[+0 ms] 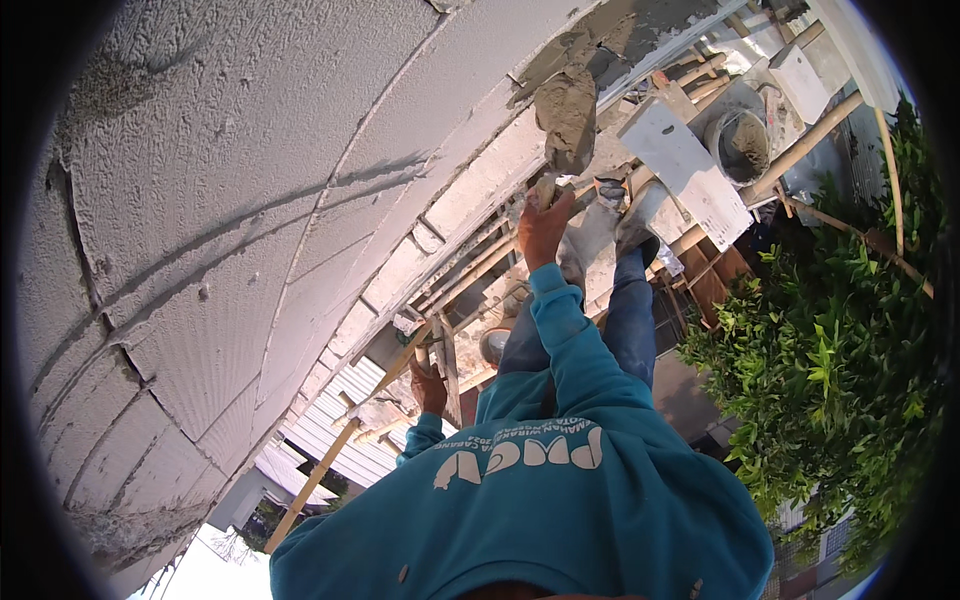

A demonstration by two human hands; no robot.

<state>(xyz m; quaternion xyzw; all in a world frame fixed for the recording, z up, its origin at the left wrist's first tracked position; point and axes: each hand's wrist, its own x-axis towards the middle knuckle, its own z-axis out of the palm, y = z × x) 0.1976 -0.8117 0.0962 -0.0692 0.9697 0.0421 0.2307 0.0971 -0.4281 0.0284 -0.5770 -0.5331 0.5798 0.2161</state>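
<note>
My right hand (543, 232) is closed around the handle of a trowel (572, 158), in front of me and close to the wall. A thick lump of wet grey mortar (566, 108) covers most of the blade. Just beyond it, a patch of wet mortar (640, 28) is spread on the pale block wall (240, 130). My left hand (428, 388) is lower and to the left, beside wooden uprights. Its fingers are curled round something that I cannot make out.
I am up on a bamboo scaffold (800, 148) along the wall. Right of my feet are a light board (685, 165) and a bucket (740, 148) with mortar inside. Another pale board (800, 85) lies farther off. Leafy branches (810, 370) fill the right side.
</note>
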